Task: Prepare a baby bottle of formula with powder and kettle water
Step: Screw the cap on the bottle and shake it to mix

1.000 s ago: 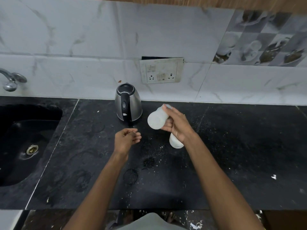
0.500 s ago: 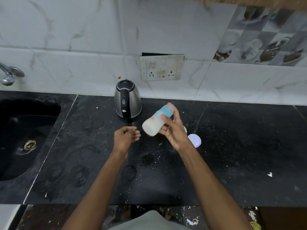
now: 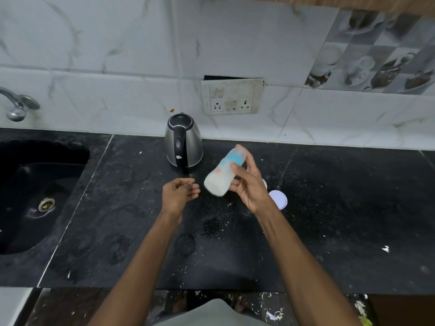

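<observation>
My right hand [image 3: 247,184] grips a baby bottle [image 3: 223,175] filled with milky white liquid, tilted steeply with its base toward me and its top pointing away toward the wall. The bottle has blue and orange print on its side. My left hand [image 3: 180,192] hovers just left of the bottle's base, fingers loosely curled, and I see nothing in it. A steel kettle [image 3: 183,141] with a black handle and lid stands upright behind both hands near the wall. A round white lid [image 3: 279,198] lies flat on the counter right of my right wrist.
The black stone counter [image 3: 329,208] is sprinkled with white powder specks around the hands. A dark sink [image 3: 35,196] with a tap [image 3: 16,104] lies at the far left. A switch and socket plate [image 3: 231,96] sits on the tiled wall behind the kettle.
The bottle has swung from pointing its base at me to a slanted side-on pose. The white lid, hidden under my right hand earlier, now shows on the counter. My left hand barely moved.
</observation>
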`<state>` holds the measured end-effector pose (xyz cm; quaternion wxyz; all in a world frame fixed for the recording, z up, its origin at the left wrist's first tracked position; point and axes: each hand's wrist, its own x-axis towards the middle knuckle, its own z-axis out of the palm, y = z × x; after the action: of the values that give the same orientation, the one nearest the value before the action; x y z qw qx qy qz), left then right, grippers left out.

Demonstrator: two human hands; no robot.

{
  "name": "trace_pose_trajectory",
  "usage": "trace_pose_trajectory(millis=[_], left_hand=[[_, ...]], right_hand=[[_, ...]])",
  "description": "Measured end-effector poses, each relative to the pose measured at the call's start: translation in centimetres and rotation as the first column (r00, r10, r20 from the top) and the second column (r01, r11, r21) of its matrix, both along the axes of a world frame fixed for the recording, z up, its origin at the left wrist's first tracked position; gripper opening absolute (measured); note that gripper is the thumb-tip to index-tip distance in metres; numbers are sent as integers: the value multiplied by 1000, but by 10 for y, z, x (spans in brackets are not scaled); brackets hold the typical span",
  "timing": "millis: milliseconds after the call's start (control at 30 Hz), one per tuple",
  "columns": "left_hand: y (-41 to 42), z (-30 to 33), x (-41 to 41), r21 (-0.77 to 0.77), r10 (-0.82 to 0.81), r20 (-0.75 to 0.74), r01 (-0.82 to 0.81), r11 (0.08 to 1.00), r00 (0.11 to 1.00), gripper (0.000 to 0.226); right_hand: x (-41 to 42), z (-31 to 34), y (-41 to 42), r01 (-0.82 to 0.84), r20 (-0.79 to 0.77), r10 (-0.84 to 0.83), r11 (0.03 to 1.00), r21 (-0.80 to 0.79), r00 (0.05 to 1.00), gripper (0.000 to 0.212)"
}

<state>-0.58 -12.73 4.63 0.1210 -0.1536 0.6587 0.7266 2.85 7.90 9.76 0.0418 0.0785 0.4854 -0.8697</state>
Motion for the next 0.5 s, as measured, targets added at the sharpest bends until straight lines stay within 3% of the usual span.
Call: trace_pose_trajectory(millis=[100, 200, 500], left_hand=[[1, 1, 1, 7, -5, -6, 5, 1000, 1000, 15], [1, -1, 0, 18, 2, -1, -2, 1000, 1000, 16], [2, -5, -4, 39, -4, 3, 4, 999, 1000, 16]], right_hand=[[-1, 5, -1, -35, -21, 36, 998, 60, 999, 61], [-4, 9, -1, 47, -17, -45, 990, 133, 999, 71], [-8, 13, 9, 42, 17, -51, 940, 338, 999, 73]])
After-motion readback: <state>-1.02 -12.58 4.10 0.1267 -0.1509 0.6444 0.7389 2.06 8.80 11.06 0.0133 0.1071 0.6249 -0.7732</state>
